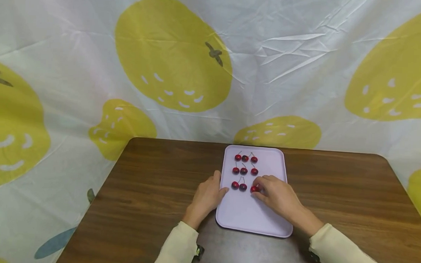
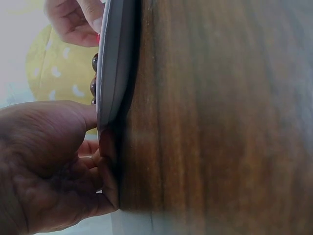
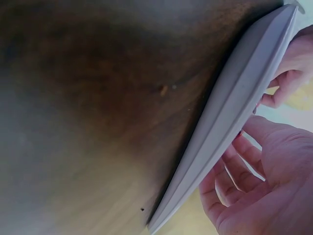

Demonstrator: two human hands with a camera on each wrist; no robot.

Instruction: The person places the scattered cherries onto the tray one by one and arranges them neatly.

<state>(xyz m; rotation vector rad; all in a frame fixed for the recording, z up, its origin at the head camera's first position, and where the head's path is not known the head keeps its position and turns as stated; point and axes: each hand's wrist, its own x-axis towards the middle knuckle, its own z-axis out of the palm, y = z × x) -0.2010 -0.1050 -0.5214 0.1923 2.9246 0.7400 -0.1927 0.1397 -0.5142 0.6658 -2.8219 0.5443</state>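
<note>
A pale lilac tray (image 1: pixel 252 221) lies lengthwise on the table, bearing several dark red cherries with thin stems, laid out in three rows. At the right end of the nearest row, my right hand (image 1: pixel 278 194) pinches a cherry (image 1: pixel 253 189) between thumb and fingertips; the fingers partly cover it. Two cherries, one of them dark (image 1: pixel 242 187), sit just left of it. My left hand (image 1: pixel 206 195) grips the tray's left edge. In the left wrist view its thumb lies at the rim (image 2: pixel 102 73) and its fingers curl against the side. The tray's wall hides most cherries in both wrist views.
The brown wood-grain table (image 1: pixel 160 184) extends to both sides of the tray. Behind it hangs a white cloth (image 1: pixel 286 64) printed with large yellow fruit, meeting the table's back edge close to the tray's far end.
</note>
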